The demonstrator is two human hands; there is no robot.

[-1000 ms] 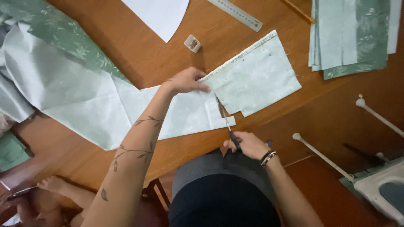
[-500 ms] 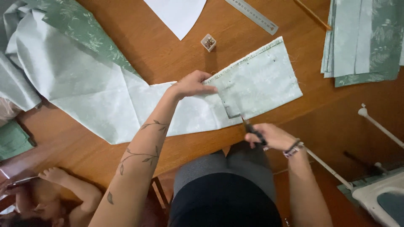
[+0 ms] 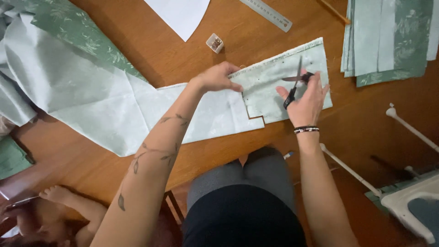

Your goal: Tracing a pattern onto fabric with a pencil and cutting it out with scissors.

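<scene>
the right hand (image 3: 305, 101) lies over the right piece of the pale green cloth (image 3: 279, 84), its fingers spread and only loosely curled round the black handles of the scissors (image 3: 295, 82), which it holds with the blades pointing toward 12 o'clock and lying almost together, flat on the cloth rather than biting into an edge. the left hand (image 3: 217, 77) is at 9 o'clock from it, fingers bent and pressing down on the cloth's upper edge, thumb tucked under; it pins the cloth and grips nothing else. between the two hands a stepped cut (image 3: 249, 107) shows in the cloth: it runs down from near the left fingertips, turns, and ends at a notch by the table's near edge, so that stretch looks already cut, while the right piece seems still joined to the long left part along the top, so i judge the cutting partly done. the cloth spreads away toward 9 and 10 o'clock in a large crumpled length (image 3: 68, 91) on the wooden table (image 3: 151, 50). at 12 o'clock from the left hand sits a small pin box (image 3: 215, 42), beyond it a white paper sheet (image 3: 180, 16) and a metal ruler (image 3: 267, 13). at 2 o'clock lies a stack of cut green pieces (image 3: 388, 39).
</scene>
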